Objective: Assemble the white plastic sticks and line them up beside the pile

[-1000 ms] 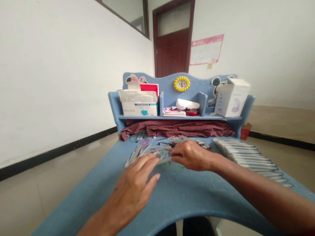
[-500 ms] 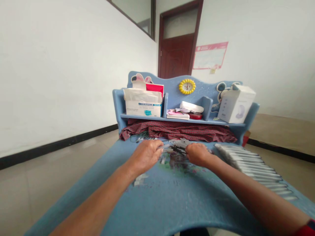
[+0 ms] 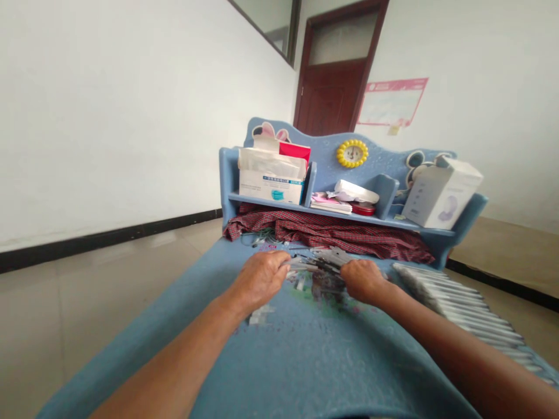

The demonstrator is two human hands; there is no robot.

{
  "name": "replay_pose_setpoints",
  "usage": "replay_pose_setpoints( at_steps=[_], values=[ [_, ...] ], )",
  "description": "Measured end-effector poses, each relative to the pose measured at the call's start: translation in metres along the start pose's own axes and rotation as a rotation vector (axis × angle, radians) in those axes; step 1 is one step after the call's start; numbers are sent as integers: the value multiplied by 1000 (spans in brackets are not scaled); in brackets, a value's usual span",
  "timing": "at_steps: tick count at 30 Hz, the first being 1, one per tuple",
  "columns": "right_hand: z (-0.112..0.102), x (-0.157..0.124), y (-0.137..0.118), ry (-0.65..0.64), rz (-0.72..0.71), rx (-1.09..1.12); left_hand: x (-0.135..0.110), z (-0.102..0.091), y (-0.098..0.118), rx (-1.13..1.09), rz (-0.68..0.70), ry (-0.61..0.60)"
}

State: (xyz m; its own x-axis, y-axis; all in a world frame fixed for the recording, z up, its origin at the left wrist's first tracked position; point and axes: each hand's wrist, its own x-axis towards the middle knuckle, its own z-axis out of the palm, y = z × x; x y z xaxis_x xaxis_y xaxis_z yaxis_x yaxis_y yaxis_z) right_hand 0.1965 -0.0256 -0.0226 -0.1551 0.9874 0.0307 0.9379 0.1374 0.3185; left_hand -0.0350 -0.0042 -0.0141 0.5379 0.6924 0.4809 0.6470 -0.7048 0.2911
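Our left hand [image 3: 262, 278] has moved forward, apart from our right hand [image 3: 364, 279], perhaps steadying plastic pieces [image 3: 332, 256] between; grips we cannot tell.

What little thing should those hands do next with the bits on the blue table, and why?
Maybe the left hand should nudge the loose pale pieces toward the jumbled thin pieces, because the pale ones lie apart, below that hand in the picture, while the jumble lies between it and the right hand.
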Motion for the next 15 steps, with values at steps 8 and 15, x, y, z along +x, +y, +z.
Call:
replay_pose_setpoints(
  at_steps=[8,15],
  values=[
    [-17,-35,15,105,-62,-42,-2,1,-1,-9,51,-9],
    [-20,-49,15,194,-144,-34,-2,3,-1,2,94,-26]
  ],
)
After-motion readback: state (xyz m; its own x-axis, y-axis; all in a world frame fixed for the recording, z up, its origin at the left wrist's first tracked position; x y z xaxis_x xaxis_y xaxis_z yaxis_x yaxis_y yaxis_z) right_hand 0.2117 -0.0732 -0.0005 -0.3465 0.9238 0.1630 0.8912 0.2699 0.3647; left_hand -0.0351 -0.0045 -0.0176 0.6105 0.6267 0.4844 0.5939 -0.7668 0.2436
